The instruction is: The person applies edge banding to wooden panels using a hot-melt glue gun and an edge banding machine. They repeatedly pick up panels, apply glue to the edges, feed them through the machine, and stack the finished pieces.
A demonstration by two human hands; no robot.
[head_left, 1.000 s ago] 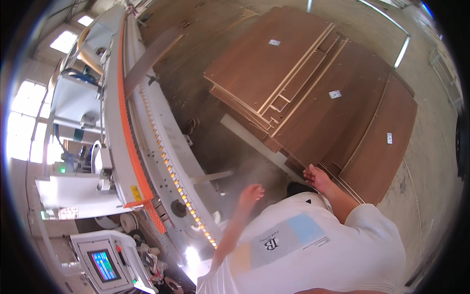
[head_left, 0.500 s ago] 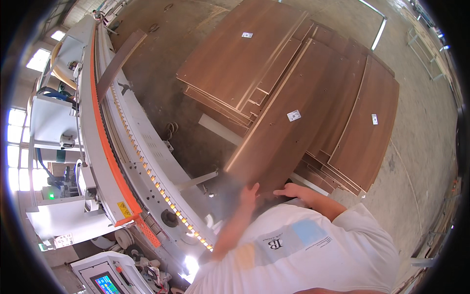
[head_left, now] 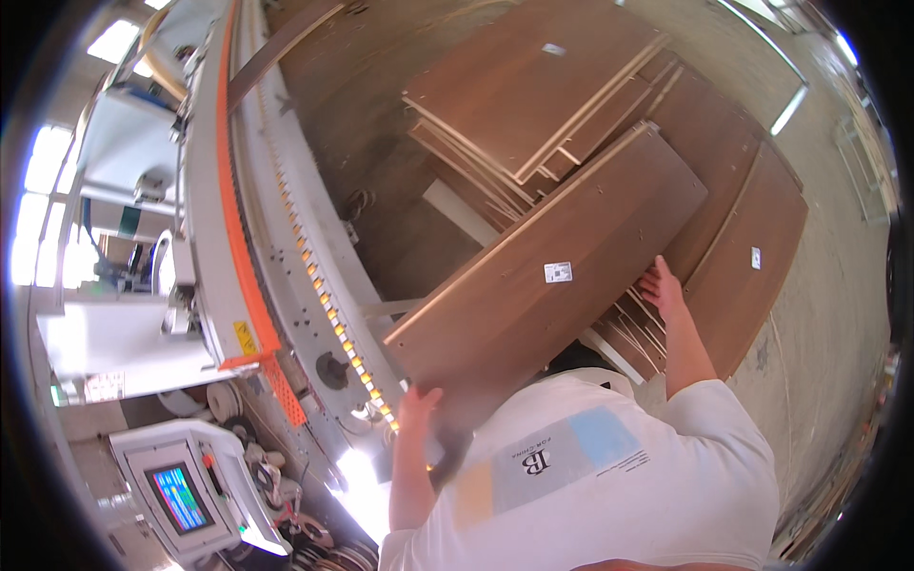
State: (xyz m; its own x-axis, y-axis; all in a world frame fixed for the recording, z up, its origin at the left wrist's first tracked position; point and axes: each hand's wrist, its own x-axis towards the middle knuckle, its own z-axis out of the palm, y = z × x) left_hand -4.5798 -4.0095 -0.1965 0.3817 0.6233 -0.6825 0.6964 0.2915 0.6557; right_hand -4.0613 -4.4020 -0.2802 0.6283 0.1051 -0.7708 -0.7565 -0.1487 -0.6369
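A long brown wooden panel (head_left: 609, 224) with a pale edge and a small white label (head_left: 558, 273) slants across the middle, lifted at an angle over the stack. My left hand (head_left: 417, 407) grips its near left end, thumb over the top face. Farther along, my right hand (head_left: 661, 285) holds the panel's right long edge; some fingers are hidden beneath it. Under and beside the panel lie more brown boards in a right-hand stack (head_left: 747, 257).
Another stack of brown panels (head_left: 514, 86) stands at the far left of the pile. A long machine with an orange rail (head_left: 240, 257) and a row of yellow rollers (head_left: 319, 285) runs along my left. Its control screen (head_left: 179, 498) is lit. A narrow brown board (head_left: 276, 48) rests on the machine.
The panel has swung and shifted toward me and the machine. My left hand has moved left to its end, and my right hand has reached forward along its right edge.
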